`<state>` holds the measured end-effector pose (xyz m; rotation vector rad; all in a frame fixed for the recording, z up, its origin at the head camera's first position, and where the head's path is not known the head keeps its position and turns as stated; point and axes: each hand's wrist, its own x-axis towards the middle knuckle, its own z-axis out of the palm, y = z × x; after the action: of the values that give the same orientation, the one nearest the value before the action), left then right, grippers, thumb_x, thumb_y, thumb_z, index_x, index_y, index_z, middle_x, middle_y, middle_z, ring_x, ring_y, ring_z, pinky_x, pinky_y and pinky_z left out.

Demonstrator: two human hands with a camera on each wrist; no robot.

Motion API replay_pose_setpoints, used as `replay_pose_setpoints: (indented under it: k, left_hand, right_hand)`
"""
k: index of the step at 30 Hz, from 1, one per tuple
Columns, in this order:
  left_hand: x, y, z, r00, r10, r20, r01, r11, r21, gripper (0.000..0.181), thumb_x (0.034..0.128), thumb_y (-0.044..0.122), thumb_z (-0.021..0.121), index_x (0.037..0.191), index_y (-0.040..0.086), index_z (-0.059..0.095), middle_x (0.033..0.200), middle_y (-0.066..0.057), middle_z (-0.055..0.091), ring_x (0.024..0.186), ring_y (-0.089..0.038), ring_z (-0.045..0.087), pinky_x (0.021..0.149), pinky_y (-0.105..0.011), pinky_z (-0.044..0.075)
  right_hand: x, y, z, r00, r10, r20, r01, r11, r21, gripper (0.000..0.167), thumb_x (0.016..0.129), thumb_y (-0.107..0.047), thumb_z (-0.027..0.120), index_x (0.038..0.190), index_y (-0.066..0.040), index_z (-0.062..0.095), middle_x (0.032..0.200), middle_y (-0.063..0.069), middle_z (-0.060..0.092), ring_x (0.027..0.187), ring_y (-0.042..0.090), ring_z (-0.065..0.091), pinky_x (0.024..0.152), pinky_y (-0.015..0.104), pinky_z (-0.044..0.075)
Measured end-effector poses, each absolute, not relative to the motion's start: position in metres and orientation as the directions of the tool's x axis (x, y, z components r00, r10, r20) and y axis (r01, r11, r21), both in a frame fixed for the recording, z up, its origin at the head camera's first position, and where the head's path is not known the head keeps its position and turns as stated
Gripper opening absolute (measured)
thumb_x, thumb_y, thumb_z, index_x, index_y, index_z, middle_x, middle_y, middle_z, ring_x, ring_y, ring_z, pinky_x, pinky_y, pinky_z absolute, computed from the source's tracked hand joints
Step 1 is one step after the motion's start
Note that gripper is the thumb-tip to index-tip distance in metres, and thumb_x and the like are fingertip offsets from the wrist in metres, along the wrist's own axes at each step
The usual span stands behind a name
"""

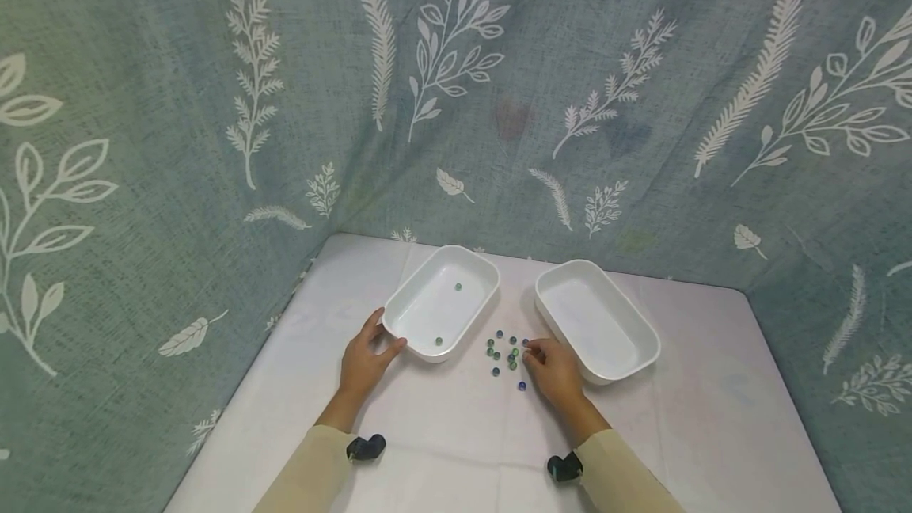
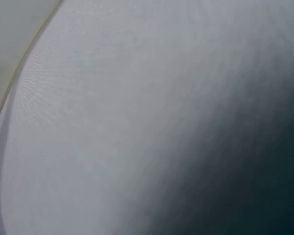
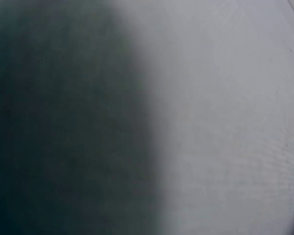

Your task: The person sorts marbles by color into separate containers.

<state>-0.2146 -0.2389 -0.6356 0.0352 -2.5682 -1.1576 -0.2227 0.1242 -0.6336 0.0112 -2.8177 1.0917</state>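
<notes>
In the head view, my left hand [image 1: 362, 362] holds the near-left corner of a white rectangular dish [image 1: 490, 269], thumb and fingers spread around its rim. Two greenish glass marbles lie apart inside it, one a near marble [image 1: 438, 341], the other a far marble [image 1: 458, 286]. My right hand [image 1: 554, 370] is low over the table with fingers bent, its fingertips at a dark blue marble [image 1: 526, 343]; whether they pinch it is unclear. Several blue and green marbles lie loosely grouped left of it, with a blue marble [image 1: 522, 386] closer to me.
A second white dish [image 1: 644, 368] stands just right of my right hand, with no marbles visible inside. A white cloth [image 1: 442, 434] covers the table. Patterned green fabric [image 1: 499, 180] hangs behind and at the sides. Both wrist views show mostly blurred white cloth and dark shadow.
</notes>
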Motion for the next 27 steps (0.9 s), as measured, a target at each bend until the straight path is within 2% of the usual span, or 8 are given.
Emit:
replay_pose_setpoints:
  k: [16,22,27]
  left_hand:
    - [-0.214,-0.238,-0.634,-0.95,-0.156,0.27,0.104,0.658,0.746,0.084,0.0799,0.046,0.078,0.149,0.02,0.039,0.128,-0.011,0.063,0.128,-0.034,0.048,0.104,-0.057,0.035]
    - [-0.215,-0.237,-0.632,-0.955,-0.169,0.243,0.078,0.648,0.758,0.083,0.0797,0.043,0.079,0.149,0.021,0.039,0.129,-0.011,0.061,0.13,-0.033,0.047,0.106,-0.056,0.034]
    - [-0.215,-0.237,-0.632,-0.957,-0.171,0.233,0.068,0.648,0.758,0.083,0.0794,0.041,0.08,0.149,0.021,0.039,0.129,-0.011,0.061,0.13,-0.032,0.047,0.106,-0.055,0.034]
  right_hand:
    - [-0.219,0.12,-0.632,-0.998,0.038,0.047,0.002,0.799,-0.602,0.025,0.087,-0.019,0.074,0.111,-0.014,0.068,0.102,-0.002,0.063,0.099,0.017,0.062,0.085,0.035,0.053]
    - [-0.219,0.119,-0.626,-0.999,0.037,0.017,0.019,0.794,-0.607,0.026,0.088,-0.02,0.073,0.112,-0.015,0.067,0.105,-0.001,0.063,0.1,0.017,0.061,0.085,0.035,0.053]
    - [-0.22,0.119,-0.62,-0.999,0.043,-0.01,0.039,0.762,-0.646,0.026,0.088,-0.021,0.073,0.112,-0.015,0.067,0.101,-0.002,0.063,0.091,0.015,0.059,0.079,0.033,0.053]
